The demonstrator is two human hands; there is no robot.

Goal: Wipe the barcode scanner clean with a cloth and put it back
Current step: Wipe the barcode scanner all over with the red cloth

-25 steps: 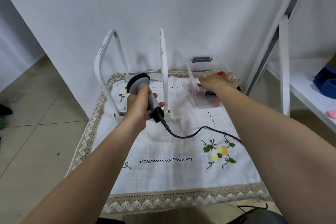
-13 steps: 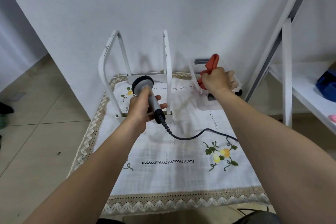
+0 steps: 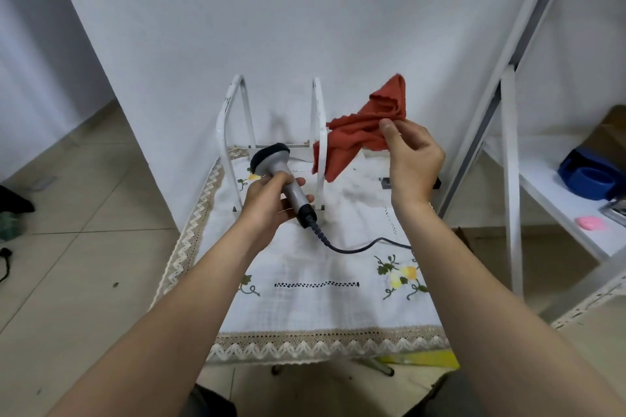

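Note:
My left hand grips the handle of a grey barcode scanner with a black head, held above the table in front of a white wire stand. Its dark cable trails right across the tablecloth. My right hand pinches a red-orange cloth and holds it in the air, up and to the right of the scanner. The cloth hangs loose, and part of it drapes behind the stand's right hoop. Scanner and cloth are apart.
A white embroidered tablecloth with a lace border covers the small table. A clear plastic box sits behind my right hand, mostly hidden. White shelving stands at the right with a blue object and a pink item. Tiled floor lies to the left.
My right hand has pulled the red cloth out of the clear box and lifted it high. The left hand still holds the scanner, now turned a little.

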